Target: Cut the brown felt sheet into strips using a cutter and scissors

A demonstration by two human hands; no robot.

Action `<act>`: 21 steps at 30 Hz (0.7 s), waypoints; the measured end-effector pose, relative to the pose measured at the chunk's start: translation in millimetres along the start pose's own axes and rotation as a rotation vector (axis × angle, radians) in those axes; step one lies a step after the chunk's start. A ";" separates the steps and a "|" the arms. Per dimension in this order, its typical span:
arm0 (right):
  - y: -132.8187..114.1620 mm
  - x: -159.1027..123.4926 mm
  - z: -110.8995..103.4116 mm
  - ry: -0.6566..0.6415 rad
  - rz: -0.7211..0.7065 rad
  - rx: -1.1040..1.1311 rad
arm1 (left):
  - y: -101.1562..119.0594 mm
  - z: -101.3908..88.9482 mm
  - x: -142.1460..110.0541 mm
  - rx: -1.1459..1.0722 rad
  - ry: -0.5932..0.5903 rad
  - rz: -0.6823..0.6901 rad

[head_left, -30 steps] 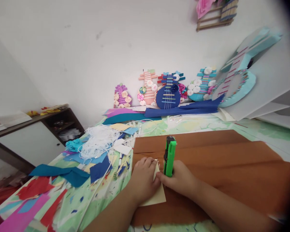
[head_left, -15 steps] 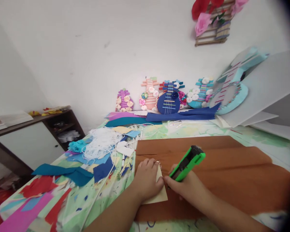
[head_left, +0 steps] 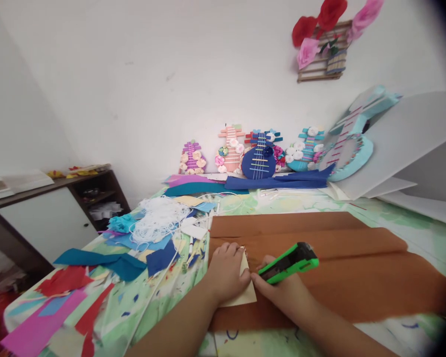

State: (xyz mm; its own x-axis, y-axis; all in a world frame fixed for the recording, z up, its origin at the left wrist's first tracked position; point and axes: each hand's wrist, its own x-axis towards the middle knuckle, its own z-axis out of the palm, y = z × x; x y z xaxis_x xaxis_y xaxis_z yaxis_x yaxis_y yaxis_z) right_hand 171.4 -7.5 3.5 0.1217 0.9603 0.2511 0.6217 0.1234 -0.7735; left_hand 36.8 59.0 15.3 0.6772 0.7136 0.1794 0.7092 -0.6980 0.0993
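Note:
My left hand (head_left: 228, 273) lies flat on a pale yellow piece of card (head_left: 248, 293), pressing it onto a large brown sheet (head_left: 338, 267). Its fingers point away from me, and the thumb rests near the card's right edge. Closed around a green and black utility knife (head_left: 292, 263), my right hand (head_left: 286, 292) is just right of that edge. The knife slants, its back end raised to the right. Its tip is hidden by my fingers, so I cannot tell whether the blade touches the sheet.
White cord (head_left: 159, 220) lies tangled at the left among coloured scraps, including a teal strip (head_left: 104, 260) and red pieces (head_left: 65, 280). Several decorated lute-shaped crafts, one dark blue (head_left: 259, 161), lean against the wall. Grey-white boards (head_left: 405, 144) stand at the right behind a large light-blue one.
The utility knife has tipped lower, its back end swinging down to the right. My left hand stays on the card. The whole view has shifted slightly.

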 end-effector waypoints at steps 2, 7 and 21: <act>-1.8 -1.1 2.4 0.032 -0.045 -0.073 | 0.3 -0.2 0.0 -0.001 0.001 -0.001; -0.6 -2.1 5.3 0.035 -0.025 -0.134 | -0.3 0.9 0.8 -0.004 -0.006 -0.009; 0.7 -2.6 2.4 0.009 -0.042 -0.065 | -2.2 3.9 2.1 0.008 -0.002 0.008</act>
State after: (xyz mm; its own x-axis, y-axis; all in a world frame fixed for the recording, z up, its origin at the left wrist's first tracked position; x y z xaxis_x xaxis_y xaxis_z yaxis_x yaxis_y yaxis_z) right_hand 169.7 -9.4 0.9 0.1008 0.9522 0.2882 0.6757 0.1471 -0.7223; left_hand 37.3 62.3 11.6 0.6832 0.7081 0.1782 0.7053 -0.7032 0.0902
